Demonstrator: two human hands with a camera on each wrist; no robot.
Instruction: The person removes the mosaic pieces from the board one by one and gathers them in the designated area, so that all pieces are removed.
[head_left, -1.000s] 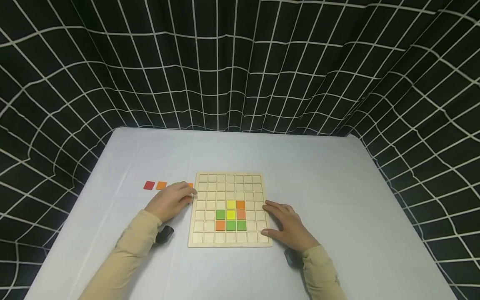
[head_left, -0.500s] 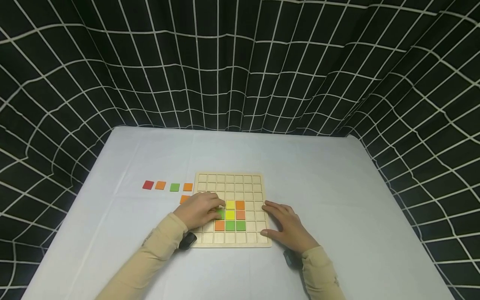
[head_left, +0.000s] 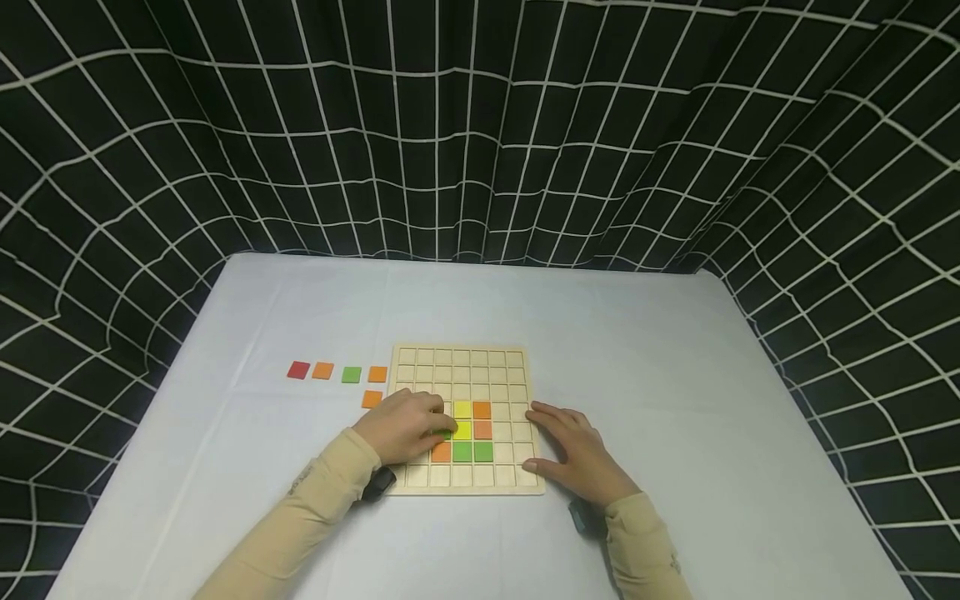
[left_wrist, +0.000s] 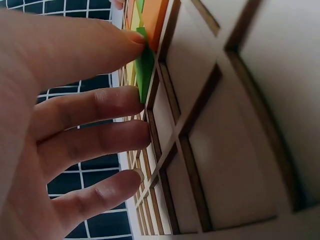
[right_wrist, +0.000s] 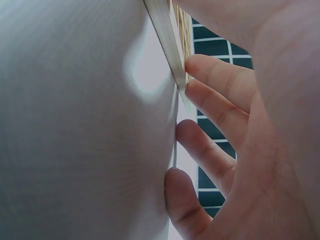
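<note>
My left hand (head_left: 405, 427) is over the left part of a wooden grid board (head_left: 489, 357). In the left wrist view its thumb and forefinger pinch a green tile (left_wrist: 144, 72), which stands tilted against the grid's ridges. The other fingers touch or hover just over bare cells. Beside that tile lie yellow tiles (head_left: 462, 409), orange tiles (head_left: 482, 410) and green tiles (head_left: 462, 452) set in the grid. My right hand (head_left: 576, 454) rests at the board's right edge, its fingers spread and loosely bent; in the right wrist view two fingertips touch the board's rim (right_wrist: 172, 55).
Left of the board, a red tile (head_left: 298, 370), several orange tiles (head_left: 323, 371) and a green tile (head_left: 351, 375) lie loose on the white table (head_left: 637, 350). A dark curtain with white grid lines (head_left: 480, 125) surrounds the table's back and sides.
My left hand has moved right from beside the loose tiles onto the board, and now pinches the green tile there. The right hand has stayed in place.
</note>
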